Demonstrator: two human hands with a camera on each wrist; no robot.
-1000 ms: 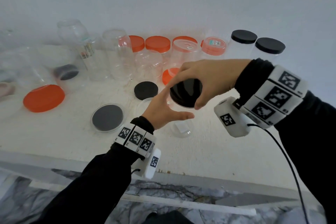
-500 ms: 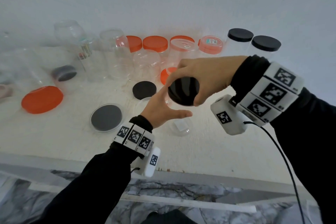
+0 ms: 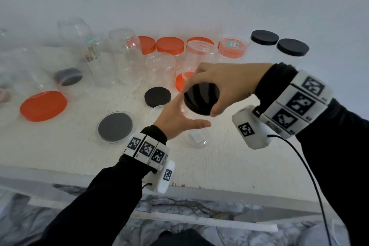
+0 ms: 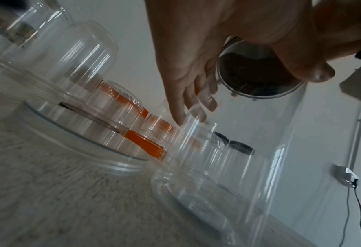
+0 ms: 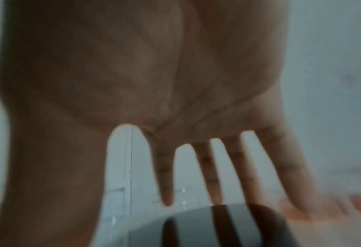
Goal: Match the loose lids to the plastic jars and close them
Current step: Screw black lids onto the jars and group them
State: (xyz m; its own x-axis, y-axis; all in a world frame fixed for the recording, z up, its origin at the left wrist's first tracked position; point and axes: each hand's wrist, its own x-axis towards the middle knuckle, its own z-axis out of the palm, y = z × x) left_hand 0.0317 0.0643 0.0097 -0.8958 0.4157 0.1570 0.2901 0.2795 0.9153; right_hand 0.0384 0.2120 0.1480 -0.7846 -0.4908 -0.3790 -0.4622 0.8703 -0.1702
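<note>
— Where was the black lid [image 3: 201, 98] found?
— Pinched from above by the right hand [image 3: 223, 84], atop a clear jar [image 3: 196, 138].
— And the left hand [image 3: 175, 121]?
— Spread against the jar's side, fingers straight.

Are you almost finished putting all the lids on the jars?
Not yet. At the back, two jars with black lids and some orange-lidded ones look closed. The right hand is fitting a black lid on a clear jar. A big orange lid and several open jars wait.
</note>
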